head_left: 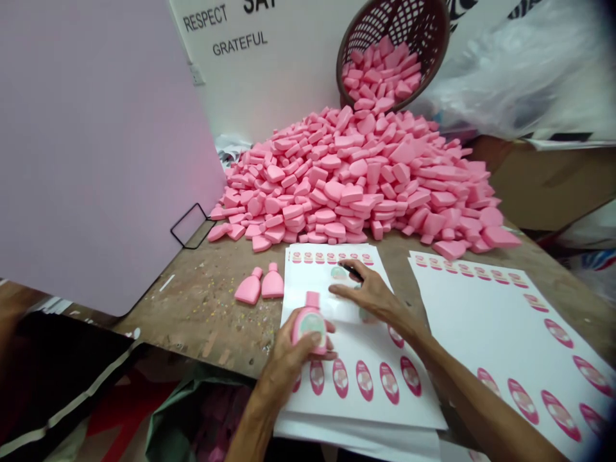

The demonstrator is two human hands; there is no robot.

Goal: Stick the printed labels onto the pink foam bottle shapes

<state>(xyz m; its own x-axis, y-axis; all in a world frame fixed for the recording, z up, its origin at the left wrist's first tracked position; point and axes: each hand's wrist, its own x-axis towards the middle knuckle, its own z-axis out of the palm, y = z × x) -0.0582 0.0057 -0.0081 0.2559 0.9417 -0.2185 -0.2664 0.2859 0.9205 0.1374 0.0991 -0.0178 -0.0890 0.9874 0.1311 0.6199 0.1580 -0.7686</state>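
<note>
My left hand [298,343] is closed round a pink bottle-shaped piece [312,308], its neck pointing away from me. A round pale-green label is on the front of the piece, with my thumb on its edge. My right hand [368,292] hovers over the sheet stack, index finger and thumb apart. A small dark slim object [352,272] shows under its index finger; its kind is unclear. Beneath that hand, round greenish labels [338,273] lie on a whitish strip, partly covered. The printed sticker sheets [337,410] under both hands carry pink oval labels and a row of smaller ones.
Two pink bottle-shaped pieces [273,282] lie left of the sheets. Behind spreads a large heap of pink pieces [346,173], with a tipped brown basket [440,38] above. Another sticker sheet [462,314] lies right. A pale panel [106,147] and black wire frame [183,218] stand left.
</note>
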